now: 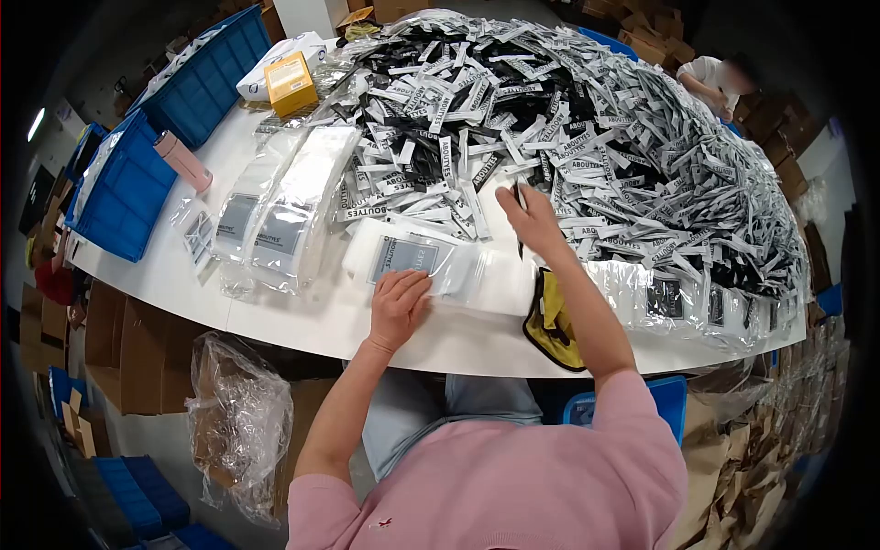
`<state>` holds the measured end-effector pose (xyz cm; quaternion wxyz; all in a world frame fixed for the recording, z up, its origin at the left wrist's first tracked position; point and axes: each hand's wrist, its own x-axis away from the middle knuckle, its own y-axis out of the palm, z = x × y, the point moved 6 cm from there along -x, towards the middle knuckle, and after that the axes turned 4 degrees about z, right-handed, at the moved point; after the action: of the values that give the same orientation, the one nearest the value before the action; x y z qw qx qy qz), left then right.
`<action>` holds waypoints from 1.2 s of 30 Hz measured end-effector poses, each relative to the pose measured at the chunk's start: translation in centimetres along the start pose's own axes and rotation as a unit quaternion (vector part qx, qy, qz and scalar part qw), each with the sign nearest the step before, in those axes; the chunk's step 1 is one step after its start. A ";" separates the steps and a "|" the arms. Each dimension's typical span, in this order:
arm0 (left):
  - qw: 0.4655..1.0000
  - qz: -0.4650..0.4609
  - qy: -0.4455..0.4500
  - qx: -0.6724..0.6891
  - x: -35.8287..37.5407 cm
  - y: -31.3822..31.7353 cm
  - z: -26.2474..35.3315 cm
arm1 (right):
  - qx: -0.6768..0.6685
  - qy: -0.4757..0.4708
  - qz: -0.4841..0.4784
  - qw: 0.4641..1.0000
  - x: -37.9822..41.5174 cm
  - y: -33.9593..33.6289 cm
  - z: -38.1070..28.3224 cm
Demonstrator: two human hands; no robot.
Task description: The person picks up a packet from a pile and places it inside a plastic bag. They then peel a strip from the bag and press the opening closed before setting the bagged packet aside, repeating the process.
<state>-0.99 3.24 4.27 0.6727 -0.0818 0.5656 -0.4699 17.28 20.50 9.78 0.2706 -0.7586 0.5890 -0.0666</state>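
My left hand [400, 302] lies with its fingers flat on a clear plastic bag [449, 261] with a grey printed panel and white contents. Over the table's middle, beside the heap of small packets [587, 147] marked ABOUTYES, my right hand [532, 217] is closed. A thin dark thing [521, 195] shows at its fingers; its kind is hard to make out. Two more filled clear bags, one nearer [291, 211] and one farther left [247, 202], lie left of my left hand. A yellow and black pouch [555, 325] rests below my right forearm.
Blue crates [128, 188] stand along the table's left edge, near a pink bottle [183, 160] and a yellow box [291, 84]. More bagged goods [665, 298] lie at the right front. Another person [710, 82] is across the table. Crumpled plastic [238, 412] hangs below the front edge.
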 end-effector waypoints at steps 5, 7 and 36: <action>0.989 -0.008 -0.139 0.045 -1.0 -0.3 -1.4 | -0.192 -0.138 -0.076 0.969 13.6 4.5 -3.8; 0.984 -0.029 -0.167 0.052 -1.9 -0.9 -1.7 | -0.159 -0.119 -0.135 0.971 16.6 8.0 -1.4; 0.989 0.030 0.137 -0.055 -0.1 -6.4 7.1 | -0.140 -0.171 -0.022 0.975 15.7 8.1 -1.2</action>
<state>1.51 -3.15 10.92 0.5966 -0.0367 0.6800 -0.4247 14.48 4.24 3.37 0.2569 -0.8016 0.5211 0.1411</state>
